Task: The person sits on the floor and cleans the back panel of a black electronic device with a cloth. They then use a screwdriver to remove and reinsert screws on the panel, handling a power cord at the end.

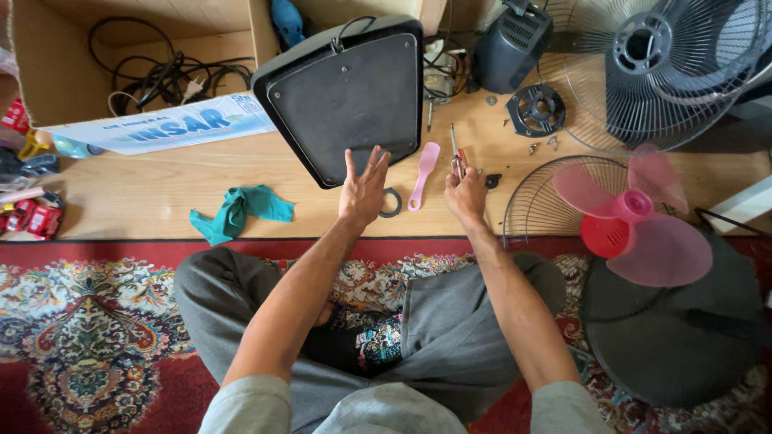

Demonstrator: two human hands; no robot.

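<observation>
Sitting cross-legged on a patterned red rug, the person reaches both arms up to a low wooden floor surface in the middle of the frame. The left hand lies flat with fingers spread, its fingertips touching the lower edge of a dark, tilted fan base plate. The right hand is closed around a screwdriver, whose shaft points toward the top of the frame.

Between the hands lie a dark ring and a pink plastic piece, both just beside the left hand. A small black part sits right of the right hand. A teal cloth lies well left. At upper left an open cardboard box holds tangled cables. At upper right stand a motor housing, a round black part and a wire grille. A second grille with a pink fan blade crowds the right side, close to the right forearm.

Bare wood remains between the cloth and the left hand.
</observation>
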